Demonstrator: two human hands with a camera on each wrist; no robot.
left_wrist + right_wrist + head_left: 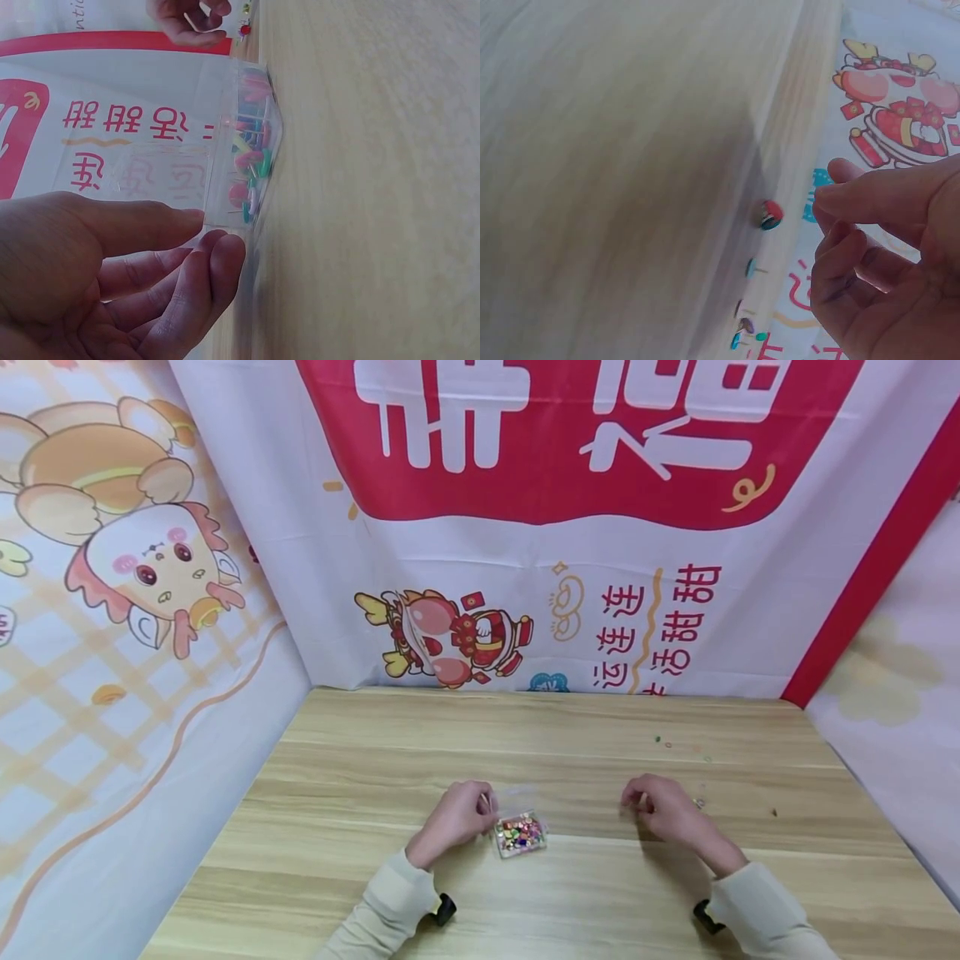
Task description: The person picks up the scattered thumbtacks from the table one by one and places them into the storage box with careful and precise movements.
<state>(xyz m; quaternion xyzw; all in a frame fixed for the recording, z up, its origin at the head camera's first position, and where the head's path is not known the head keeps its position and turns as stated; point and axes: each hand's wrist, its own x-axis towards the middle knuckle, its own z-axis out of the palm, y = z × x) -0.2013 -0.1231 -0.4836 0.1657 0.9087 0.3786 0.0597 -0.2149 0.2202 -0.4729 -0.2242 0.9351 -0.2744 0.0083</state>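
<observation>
A small clear plastic box (521,835) filled with many-coloured thumbtacks sits on the wooden table. Its transparent lid (161,180) is swung open at the far side. My left hand (459,814) pinches the box's left edge between thumb and fingers; the left wrist view shows thumbtacks (251,161) heaped inside. To the right of the box, my right hand (667,810) hovers just above the table. Its fingers curl loosely, and nothing shows between them in the right wrist view. A red and green pair of thumbtacks (771,214) lies on the tabletop beyond those fingertips.
Several loose thumbtacks lie scattered on the right of the table, among them a green one (657,739), a small cluster (700,802) beside the right wrist and a dark one (774,812). Printed cloth (465,552) hangs along the table's back and sides.
</observation>
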